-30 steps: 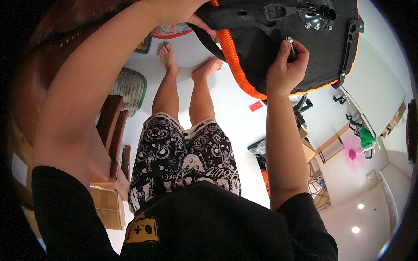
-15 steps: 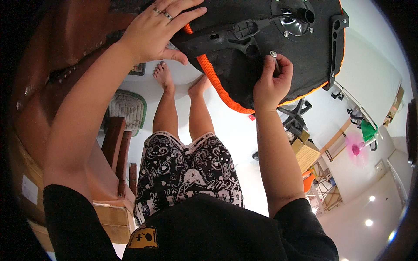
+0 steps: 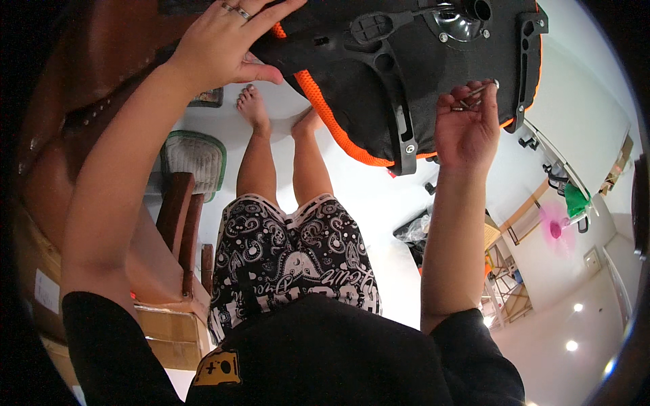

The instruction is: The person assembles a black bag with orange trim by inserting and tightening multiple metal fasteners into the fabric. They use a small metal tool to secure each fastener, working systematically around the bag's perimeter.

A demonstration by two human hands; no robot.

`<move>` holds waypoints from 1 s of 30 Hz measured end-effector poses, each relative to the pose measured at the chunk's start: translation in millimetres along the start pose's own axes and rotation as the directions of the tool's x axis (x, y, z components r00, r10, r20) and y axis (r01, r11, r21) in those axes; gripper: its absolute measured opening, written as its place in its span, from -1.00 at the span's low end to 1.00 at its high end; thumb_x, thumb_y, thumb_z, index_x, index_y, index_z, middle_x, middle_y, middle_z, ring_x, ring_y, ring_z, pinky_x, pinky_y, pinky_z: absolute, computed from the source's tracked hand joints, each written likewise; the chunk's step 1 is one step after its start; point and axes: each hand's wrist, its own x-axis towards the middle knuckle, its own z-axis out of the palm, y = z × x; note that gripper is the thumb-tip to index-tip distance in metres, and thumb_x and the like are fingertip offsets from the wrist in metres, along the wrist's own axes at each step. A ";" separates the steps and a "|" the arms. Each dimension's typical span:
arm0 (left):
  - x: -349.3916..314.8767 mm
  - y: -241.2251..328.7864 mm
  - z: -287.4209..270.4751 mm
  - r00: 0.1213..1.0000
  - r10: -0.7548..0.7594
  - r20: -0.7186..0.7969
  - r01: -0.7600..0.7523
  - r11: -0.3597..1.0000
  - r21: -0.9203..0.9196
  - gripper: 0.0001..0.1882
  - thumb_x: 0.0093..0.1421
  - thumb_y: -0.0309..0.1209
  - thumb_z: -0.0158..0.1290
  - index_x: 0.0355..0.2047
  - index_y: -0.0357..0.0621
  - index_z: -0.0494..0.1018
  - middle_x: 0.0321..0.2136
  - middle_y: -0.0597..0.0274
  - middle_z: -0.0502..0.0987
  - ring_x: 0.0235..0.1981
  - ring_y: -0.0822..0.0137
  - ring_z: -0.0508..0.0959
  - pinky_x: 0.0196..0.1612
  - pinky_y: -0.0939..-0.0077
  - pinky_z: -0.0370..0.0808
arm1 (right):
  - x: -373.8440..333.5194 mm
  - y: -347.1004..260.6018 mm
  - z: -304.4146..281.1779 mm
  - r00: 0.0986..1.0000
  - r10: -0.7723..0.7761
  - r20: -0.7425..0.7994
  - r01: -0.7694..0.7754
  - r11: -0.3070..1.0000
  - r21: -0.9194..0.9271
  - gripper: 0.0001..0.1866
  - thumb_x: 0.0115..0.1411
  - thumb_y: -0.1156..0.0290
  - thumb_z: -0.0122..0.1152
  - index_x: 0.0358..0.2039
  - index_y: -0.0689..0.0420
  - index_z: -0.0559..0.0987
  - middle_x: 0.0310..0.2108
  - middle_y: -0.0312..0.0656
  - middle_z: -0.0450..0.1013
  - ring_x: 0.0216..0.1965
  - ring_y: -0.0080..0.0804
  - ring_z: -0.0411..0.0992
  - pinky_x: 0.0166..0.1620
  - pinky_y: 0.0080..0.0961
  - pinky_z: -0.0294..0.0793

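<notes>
The person's left hand [image 3: 223,51] is spreading its fingers over the near left edge of a black fabric cushion [image 3: 430,68] edged with orange mesh trim [image 3: 326,111], its thumb standing well away from the others; how firmly it is pressing there one cannot tell. Two silver rings [image 3: 244,13] are circling a finger of that hand. The right hand [image 3: 467,128] is turning its palm upward in front of the cushion's lower right part, its fingers curling inward and pinching slim silver metal bolts [image 3: 479,90], partly hidden, so their number cannot be told. A slotted black plastic bracket [image 3: 395,101] is running down the cushion left of the right hand, a round silver bolt head [image 3: 410,149] showing near its lower end. A second long black bracket [image 3: 525,64] is lying along the cushion's right edge. At the top, a glossy black dome-shaped plate [image 3: 457,26] is carrying a short black tube [image 3: 482,9]. Bare feet [image 3: 252,107] are resting on a white floor [image 3: 382,210], near a grey mat with a green border [image 3: 196,162].
</notes>
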 end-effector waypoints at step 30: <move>14.8 162.4 73.5 0.499 -0.718 0.486 0.328 -0.363 -0.872 0.04 -0.12 -0.15 0.44 0.21 -0.31 0.06 0.08 -0.07 0.40 0.12 0.11 0.43 0.20 0.36 0.38 | -20.5 -2.7 17.6 0.986 0.086 0.143 -0.024 0.921 -0.388 -0.85 0.35 0.26 0.10 -0.16 0.02 0.48 -0.33 -0.28 0.53 -0.30 -0.53 0.44 -0.21 -0.49 0.42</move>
